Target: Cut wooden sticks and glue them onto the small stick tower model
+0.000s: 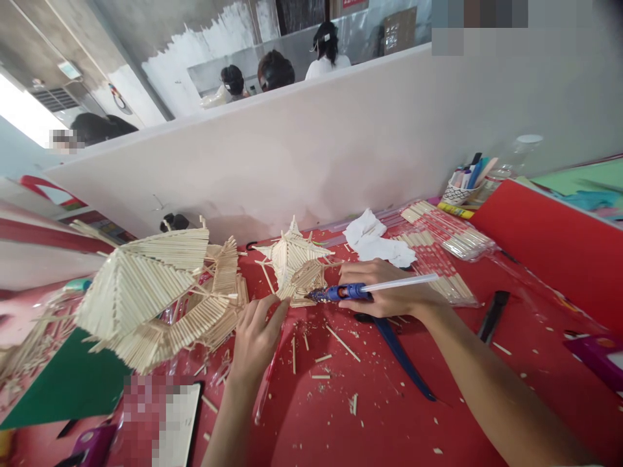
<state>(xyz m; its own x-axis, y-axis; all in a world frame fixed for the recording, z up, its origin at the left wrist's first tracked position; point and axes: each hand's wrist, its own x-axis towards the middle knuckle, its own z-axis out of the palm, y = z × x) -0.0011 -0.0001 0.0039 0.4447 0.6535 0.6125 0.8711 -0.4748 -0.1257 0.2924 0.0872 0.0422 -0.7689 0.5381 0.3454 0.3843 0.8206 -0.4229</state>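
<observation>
A small pavilion model (287, 256) built of thin wooden sticks stands on the red table in front of me. At its front left corner, my left hand (257, 327) has its fingers bent, the thumb and fingertips on the base edge. My right hand (387, 285) grips a blue hot glue gun (343, 292) with a whitish glue stick (402, 282) out of its back. The gun's nozzle points left, close to the model's front base; whether it touches cannot be made out. A larger stick model (150, 279) with a sloped roof stands left of my left hand.
Stick offcuts (343, 344) litter the red table (379, 421). Blue curved handle (403, 363) lies below my right wrist. White tissue (374, 240), packs of sticks (445, 230), a pen cup (460, 191) and a red board (555, 240) sit behind or right. A partition (292, 155) rises behind; people sit beyond.
</observation>
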